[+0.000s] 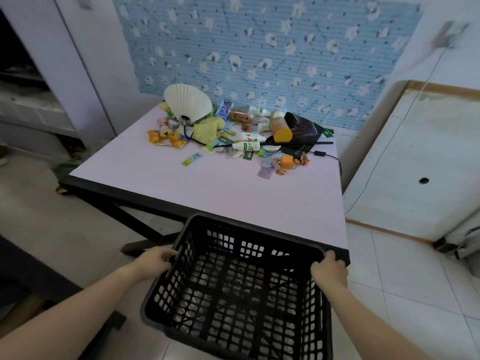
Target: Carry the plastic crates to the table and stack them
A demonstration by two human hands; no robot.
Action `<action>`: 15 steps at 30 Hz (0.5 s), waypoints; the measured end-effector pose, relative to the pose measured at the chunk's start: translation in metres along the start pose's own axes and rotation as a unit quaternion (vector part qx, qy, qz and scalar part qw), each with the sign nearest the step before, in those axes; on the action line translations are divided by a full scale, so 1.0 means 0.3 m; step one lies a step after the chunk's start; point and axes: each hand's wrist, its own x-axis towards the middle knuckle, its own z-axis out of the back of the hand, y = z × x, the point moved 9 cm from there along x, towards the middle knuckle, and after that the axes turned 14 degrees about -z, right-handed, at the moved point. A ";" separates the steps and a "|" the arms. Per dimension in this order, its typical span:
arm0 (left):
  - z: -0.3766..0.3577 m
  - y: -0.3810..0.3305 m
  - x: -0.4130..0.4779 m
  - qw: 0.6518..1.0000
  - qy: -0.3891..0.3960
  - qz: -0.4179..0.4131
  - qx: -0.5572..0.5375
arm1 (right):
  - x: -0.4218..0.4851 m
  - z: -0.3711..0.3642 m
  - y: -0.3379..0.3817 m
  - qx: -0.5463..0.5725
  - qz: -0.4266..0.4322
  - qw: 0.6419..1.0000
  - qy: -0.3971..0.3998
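Crate (235,284) at table (207,188) edge | left hand (155,261) grips rim; right hand (329,271) grips rim

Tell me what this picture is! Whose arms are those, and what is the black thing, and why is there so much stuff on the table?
There is no machine here. A person wears a camera on their head, so you see what they see when they look down. That is why two bare arms reach in from the bottom.

The left hand and the right hand each grip one side of a black crate. It is plastic, full of little holes, and looks empty. Its far edge is at the near edge of the table, which has a pale pink top.

At the back of the table lies a heap of small things: a white folding fan, small white bottles, a yellow-green cloth, snack packets and a black bag. The front part of the table has nothing on it.
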 end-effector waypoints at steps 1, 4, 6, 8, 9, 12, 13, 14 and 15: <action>0.025 -0.021 -0.016 1.000 -0.019 -0.011 0.005 | -0.042 -0.017 0.061 -0.018 0.024 1.000 0.010; 0.119 -0.039 -0.092 0.997 -0.072 -0.020 -0.003 | -0.191 -0.097 0.235 -0.038 0.074 0.995 0.060; 0.193 0.005 -0.166 0.995 -0.102 -0.021 -0.012 | -0.318 -0.161 0.356 -0.045 0.116 0.988 0.088; 0.273 0.049 -0.265 0.992 -0.123 -0.025 -0.021 | -0.454 -0.226 0.474 -0.058 0.162 0.979 0.110; 0.318 0.087 -0.336 0.989 -0.142 -0.017 -0.022 | -0.545 -0.265 0.536 -0.066 0.192 0.972 0.122; 0.452 0.239 -0.578 0.977 -0.213 0.021 -0.021 | -0.849 -0.390 0.713 -0.085 0.293 0.941 0.149; 0.490 0.281 -0.652 0.972 -0.232 0.027 -0.019 | -0.947 -0.429 0.762 -0.092 0.331 0.927 0.152; 0.532 0.338 -0.748 0.966 -0.254 0.038 -0.015 | -1.073 -0.479 0.809 -0.103 0.369 0.910 0.160; 0.567 0.389 -0.846 0.960 -0.274 0.049 -0.011 | -1.198 -0.529 0.845 -0.112 0.404 0.892 0.168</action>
